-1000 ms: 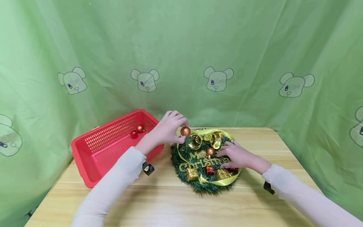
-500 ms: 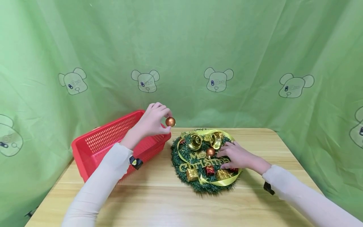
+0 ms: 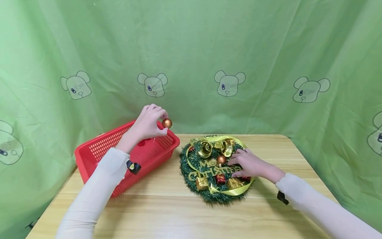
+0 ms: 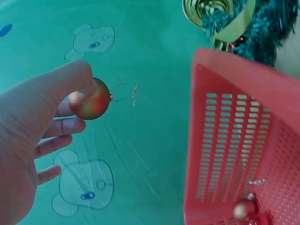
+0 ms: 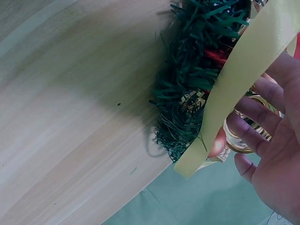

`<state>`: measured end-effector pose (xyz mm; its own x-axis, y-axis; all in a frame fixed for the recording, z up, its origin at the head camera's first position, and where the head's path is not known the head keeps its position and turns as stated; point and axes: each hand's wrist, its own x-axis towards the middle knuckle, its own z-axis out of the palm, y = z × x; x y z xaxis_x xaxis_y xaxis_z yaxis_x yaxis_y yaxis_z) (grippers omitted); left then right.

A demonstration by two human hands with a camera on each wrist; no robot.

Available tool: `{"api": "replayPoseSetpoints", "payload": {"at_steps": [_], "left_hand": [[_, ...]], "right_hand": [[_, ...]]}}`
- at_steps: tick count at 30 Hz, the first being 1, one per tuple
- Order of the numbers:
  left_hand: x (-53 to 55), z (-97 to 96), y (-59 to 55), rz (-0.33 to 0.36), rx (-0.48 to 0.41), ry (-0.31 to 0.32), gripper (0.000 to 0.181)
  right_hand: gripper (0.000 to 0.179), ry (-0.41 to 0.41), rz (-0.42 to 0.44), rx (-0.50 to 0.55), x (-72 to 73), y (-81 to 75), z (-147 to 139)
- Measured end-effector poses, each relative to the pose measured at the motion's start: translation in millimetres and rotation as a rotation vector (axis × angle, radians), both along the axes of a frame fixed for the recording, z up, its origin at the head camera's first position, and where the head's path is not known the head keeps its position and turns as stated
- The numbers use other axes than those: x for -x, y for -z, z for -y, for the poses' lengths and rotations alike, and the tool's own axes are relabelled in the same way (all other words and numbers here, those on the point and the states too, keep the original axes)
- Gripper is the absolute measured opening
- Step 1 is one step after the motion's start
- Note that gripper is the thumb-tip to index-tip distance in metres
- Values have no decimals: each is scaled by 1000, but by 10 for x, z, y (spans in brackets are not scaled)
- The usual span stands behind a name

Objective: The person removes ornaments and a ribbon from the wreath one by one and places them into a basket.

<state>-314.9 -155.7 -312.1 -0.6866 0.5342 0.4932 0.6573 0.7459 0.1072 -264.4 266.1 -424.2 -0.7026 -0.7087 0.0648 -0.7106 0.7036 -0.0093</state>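
My left hand [image 3: 146, 122] pinches a copper-coloured Christmas ball [image 3: 167, 123] between thumb and fingers over the far right end of the red basket [image 3: 83, 166]. A thin wire loop sticks out of the ball's metal cap in the left wrist view. My right hand [image 3: 249, 164] rests on the right side of a green tinsel Christmas wreath [image 3: 216, 198], fingers spread and loosely bent. Close to its fingertips, another copper ball [image 3: 221, 160] sits on the wreath. Gold bells [image 3: 205, 149], gold "Merry Christmas" lettering, small wrapped gift boxes [image 3: 202, 183] and a yellow ribbon [image 3: 237, 191] decorate it.
Inside the basket, a copper ball [image 4: 243, 209] and a red ball [image 4: 258, 219] lie at the bottom. Basket and wreath share a light wooden table [image 3: 167, 215], the basket to the left. A green curtain [image 3: 191, 43] printed with bear heads hangs behind and around.
My left hand has carried the copper ball leftwards and up from beside the wreath to over the basket. My right hand has stayed on the wreath.
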Motion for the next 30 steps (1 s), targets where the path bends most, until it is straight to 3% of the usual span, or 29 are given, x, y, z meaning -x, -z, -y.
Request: {"api": "replayPoseSetpoints", "payload": {"at_steps": [10,18,25,30], "left_hand": [[122,252,81,15,2,-74,31],[179,407,159,76,-16,-138,33],[240,543,288,129,-45,-178,37],[321,628,413,119,-53,-194,36]], "right_hand": [[49,6,15,4,-11,-35,16],[49,12,16,-7,-13,-52,18],[48,11,21,-2,-17,-41,23],[48,15,19,-1,-16,-25,20]]}}
